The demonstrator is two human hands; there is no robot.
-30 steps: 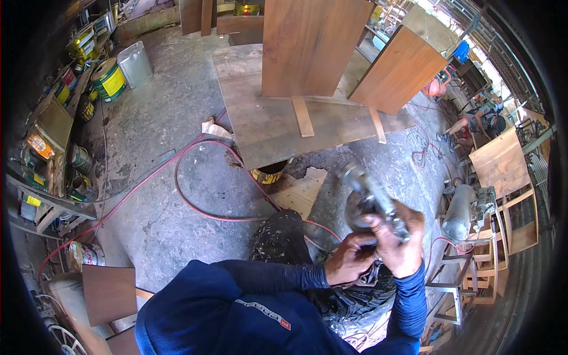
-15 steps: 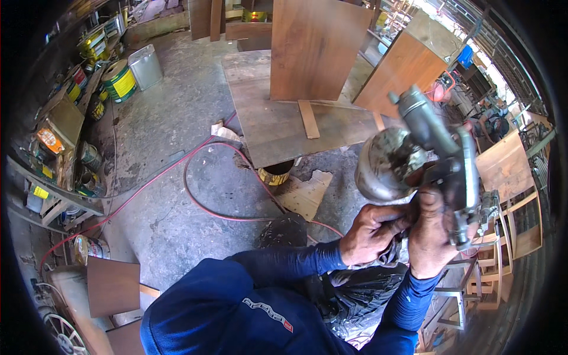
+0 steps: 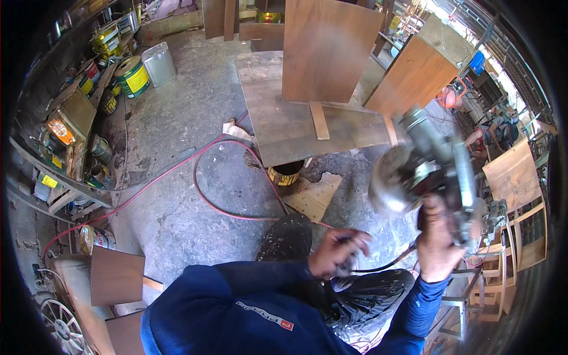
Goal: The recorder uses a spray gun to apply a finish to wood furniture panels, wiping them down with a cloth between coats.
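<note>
In my right hand (image 3: pixel 438 242) is a metal spray gun (image 3: pixel 458 171), held up at the right and blurred by motion. A round, stained silver cup (image 3: pixel 390 183) is joined to its left side. A dark hose (image 3: pixel 384 264) runs from near my right hand toward my lap. My left hand (image 3: pixel 338 253) is apart from the gun, over my paint-spotted dark trousers (image 3: pixel 373 299). Its fingers are curled and smeared, with something small and greyish under them that I cannot make out.
A brown wooden panel (image 3: pixel 328 53) stands upright on a flat board (image 3: pixel 266 127), beside a wooden box (image 3: pixel 408 74). A red hose (image 3: pixel 198 177) loops over the floor. Paint cans (image 3: pixel 133 77) line the left. Another person (image 3: pixel 494 133) is at the far right; wooden frames (image 3: pixel 512 254) stand nearer.
My left hand has come off the spray gun and moved left and down toward my lap. My right hand still holds the gun, slightly farther right and lower. The view has shifted a little.
</note>
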